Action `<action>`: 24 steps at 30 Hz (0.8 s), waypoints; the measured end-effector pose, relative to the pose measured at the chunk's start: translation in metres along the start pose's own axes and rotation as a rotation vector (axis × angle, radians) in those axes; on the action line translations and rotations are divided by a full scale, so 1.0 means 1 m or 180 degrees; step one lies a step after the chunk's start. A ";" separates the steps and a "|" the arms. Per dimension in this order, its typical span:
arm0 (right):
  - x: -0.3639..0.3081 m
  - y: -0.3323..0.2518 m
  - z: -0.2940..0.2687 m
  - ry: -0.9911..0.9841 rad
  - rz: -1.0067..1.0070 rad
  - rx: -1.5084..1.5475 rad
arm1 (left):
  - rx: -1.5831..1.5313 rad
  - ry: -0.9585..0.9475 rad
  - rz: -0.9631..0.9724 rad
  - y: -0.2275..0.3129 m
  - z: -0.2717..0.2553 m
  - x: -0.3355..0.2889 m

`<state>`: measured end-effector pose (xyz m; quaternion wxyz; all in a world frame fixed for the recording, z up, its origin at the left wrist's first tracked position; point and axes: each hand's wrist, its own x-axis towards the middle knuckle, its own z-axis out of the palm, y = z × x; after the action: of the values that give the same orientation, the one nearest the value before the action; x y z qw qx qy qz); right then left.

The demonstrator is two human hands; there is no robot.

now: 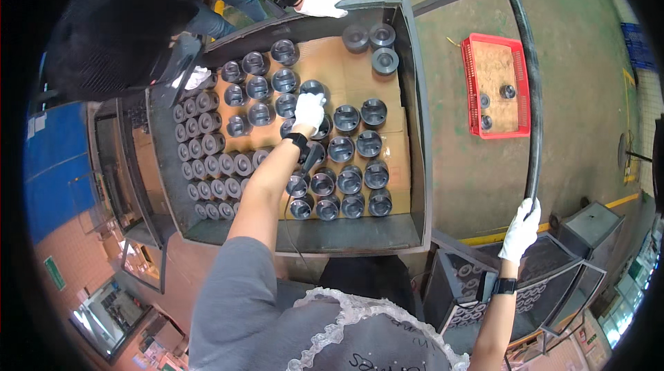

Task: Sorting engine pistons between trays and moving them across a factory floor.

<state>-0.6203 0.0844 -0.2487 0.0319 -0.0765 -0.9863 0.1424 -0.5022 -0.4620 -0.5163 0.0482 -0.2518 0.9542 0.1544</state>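
Observation:
My left hand (309,114), in a white glove, reaches over a metal bin (423,184) holding rows of dark grey pistons. Its fingers are closed on a piston (315,87) near the middle of the load; the glove hides part of the grip. Other pistons (347,118) stand close around this hand on a brown cardboard sheet (332,60). Off to the right, my gloved right hand (522,229) is wrapped round a long, dark padded bar (529,60) of a frame joined to the bin.
Across the bin, a co-worker has one gloved hand (321,5) on the far rim and another (199,78) by the left pistons. A red crate (528,94) with a few pistons sits on the floor. Another bin (443,288) of parts stands at lower right.

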 end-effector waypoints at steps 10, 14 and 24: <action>-0.001 -0.003 -0.002 0.0084 0.0329 -0.0496 | -0.0064 -0.0236 0.0141 -0.017 0.050 0.007; 0.000 0.005 0.002 0.0211 0.0256 -0.0504 | 0.0191 0.0523 -0.0186 0.051 0.022 0.026; -0.002 -0.016 -0.002 0.0059 0.0334 -0.0369 | -0.0853 -0.0048 -0.0913 0.210 0.037 0.147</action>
<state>-0.6206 0.0695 -0.2420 0.0291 -0.1311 -0.9872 0.0859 -0.7333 -0.3450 -0.5193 0.0429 -0.3882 0.8790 0.2734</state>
